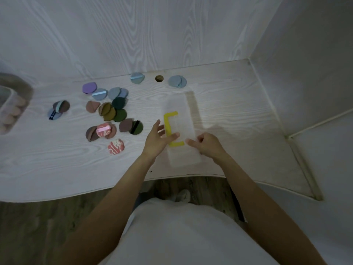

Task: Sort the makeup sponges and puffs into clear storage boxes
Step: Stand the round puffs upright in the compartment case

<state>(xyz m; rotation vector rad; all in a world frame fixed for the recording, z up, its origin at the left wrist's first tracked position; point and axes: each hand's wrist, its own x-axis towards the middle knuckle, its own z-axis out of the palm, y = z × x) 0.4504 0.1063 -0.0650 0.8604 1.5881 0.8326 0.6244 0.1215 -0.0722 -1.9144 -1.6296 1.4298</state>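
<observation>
While the puffs (pixel 107 111) lie scattered on the bench (pixel 238 115) to the left, both hands work at the clear storage box (pixel 181 129) with its yellow latch (pixel 169 123), probably to open it before sorting. Left hand (pixel 158 139) is spread open, fingers touching the latch; right hand (pixel 207 145) is loosely curled against the box's near edge (steadying it, likely), gripping nothing clearly.

White wood-grain desk (pixel 229 104) – round cable hole (pixel 159 78) near its back edge. Same wood-grain back panel (pixel 133 35) behind; plain white wall (pixel 309 54) at right. Brown wood-look floor (pixel 38 226) below – blurry shoe (pixel 182 195) under desk edge.
</observation>
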